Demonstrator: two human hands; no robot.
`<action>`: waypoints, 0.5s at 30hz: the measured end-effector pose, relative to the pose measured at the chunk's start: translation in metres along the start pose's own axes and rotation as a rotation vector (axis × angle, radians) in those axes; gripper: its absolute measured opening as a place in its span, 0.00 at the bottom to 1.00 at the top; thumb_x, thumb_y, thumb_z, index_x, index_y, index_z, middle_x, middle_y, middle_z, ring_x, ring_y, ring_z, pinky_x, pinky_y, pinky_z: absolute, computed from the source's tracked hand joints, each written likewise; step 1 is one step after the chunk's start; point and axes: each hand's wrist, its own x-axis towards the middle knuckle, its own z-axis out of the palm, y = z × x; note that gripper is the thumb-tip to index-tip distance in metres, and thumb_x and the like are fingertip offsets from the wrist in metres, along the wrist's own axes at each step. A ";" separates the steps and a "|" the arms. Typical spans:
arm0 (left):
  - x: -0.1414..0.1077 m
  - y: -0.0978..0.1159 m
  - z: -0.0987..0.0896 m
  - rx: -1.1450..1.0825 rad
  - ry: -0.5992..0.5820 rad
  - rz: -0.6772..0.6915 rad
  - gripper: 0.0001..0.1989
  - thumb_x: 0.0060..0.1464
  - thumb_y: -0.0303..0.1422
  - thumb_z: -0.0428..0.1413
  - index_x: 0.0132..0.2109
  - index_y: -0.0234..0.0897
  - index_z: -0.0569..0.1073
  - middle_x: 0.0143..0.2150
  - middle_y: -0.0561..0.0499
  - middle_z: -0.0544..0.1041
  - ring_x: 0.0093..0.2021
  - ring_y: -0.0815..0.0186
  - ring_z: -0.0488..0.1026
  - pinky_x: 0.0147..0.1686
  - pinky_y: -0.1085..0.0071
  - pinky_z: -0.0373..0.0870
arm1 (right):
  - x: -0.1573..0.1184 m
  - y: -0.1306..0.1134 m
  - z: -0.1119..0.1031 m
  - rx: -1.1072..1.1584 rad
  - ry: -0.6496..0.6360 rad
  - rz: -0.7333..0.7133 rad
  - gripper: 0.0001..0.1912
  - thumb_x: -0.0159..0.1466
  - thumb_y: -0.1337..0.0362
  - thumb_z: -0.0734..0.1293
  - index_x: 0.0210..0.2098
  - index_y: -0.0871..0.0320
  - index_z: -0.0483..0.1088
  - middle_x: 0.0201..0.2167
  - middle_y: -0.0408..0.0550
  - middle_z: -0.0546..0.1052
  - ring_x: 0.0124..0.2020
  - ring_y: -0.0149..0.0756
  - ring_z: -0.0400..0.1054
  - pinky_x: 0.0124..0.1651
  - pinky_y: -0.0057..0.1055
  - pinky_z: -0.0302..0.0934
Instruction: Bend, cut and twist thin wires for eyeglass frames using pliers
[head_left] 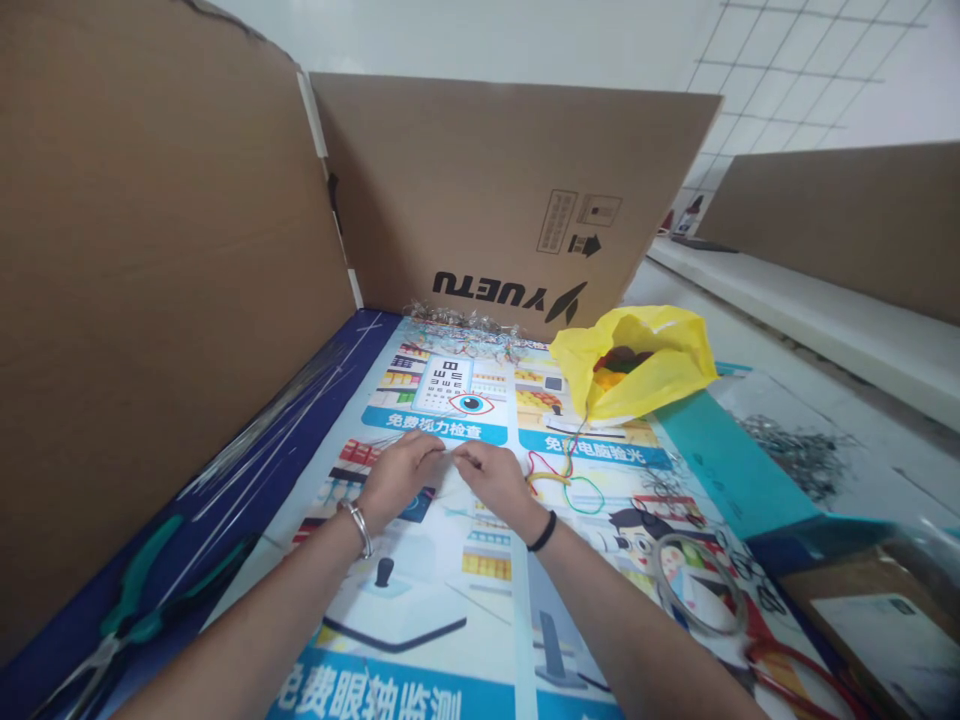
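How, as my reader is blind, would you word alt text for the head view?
A person's left hand and right hand pinch close together over an illustrated poster; anything held is too fine to make out. Teal-handled pliers lie at left, a yellow bag ahead at right; cardboard panels stand behind and left.

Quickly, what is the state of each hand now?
Left hand: pinched closed; whether it holds something cannot be told.
Right hand: also pinched closed; whether it holds something cannot be told.

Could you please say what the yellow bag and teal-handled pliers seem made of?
Yellow bag: probably thin, matte plastic, given its crinkled edges. Pliers: likely metal, from the grey sheen, with evenly coloured teal handles, perhaps plastic or rubber.
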 end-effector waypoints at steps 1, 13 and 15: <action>-0.001 0.000 -0.001 0.050 -0.010 -0.002 0.10 0.56 0.31 0.48 0.37 0.41 0.74 0.36 0.50 0.73 0.38 0.65 0.69 0.40 0.72 0.61 | 0.000 0.000 0.000 -0.022 -0.006 -0.007 0.10 0.62 0.66 0.60 0.34 0.53 0.73 0.30 0.42 0.77 0.32 0.33 0.69 0.34 0.26 0.57; 0.001 0.013 0.001 0.141 0.032 -0.111 0.09 0.56 0.30 0.46 0.31 0.38 0.71 0.33 0.50 0.70 0.36 0.64 0.68 0.36 0.71 0.61 | 0.000 -0.006 0.000 -0.132 -0.002 -0.009 0.10 0.61 0.67 0.59 0.31 0.56 0.73 0.28 0.44 0.77 0.30 0.33 0.68 0.32 0.26 0.54; 0.002 0.011 -0.001 -0.075 0.041 -0.178 0.08 0.55 0.33 0.48 0.34 0.39 0.71 0.33 0.51 0.71 0.34 0.65 0.69 0.34 0.71 0.62 | 0.000 -0.005 0.000 -0.024 0.063 0.021 0.10 0.61 0.66 0.60 0.31 0.56 0.73 0.27 0.43 0.76 0.28 0.31 0.67 0.31 0.25 0.54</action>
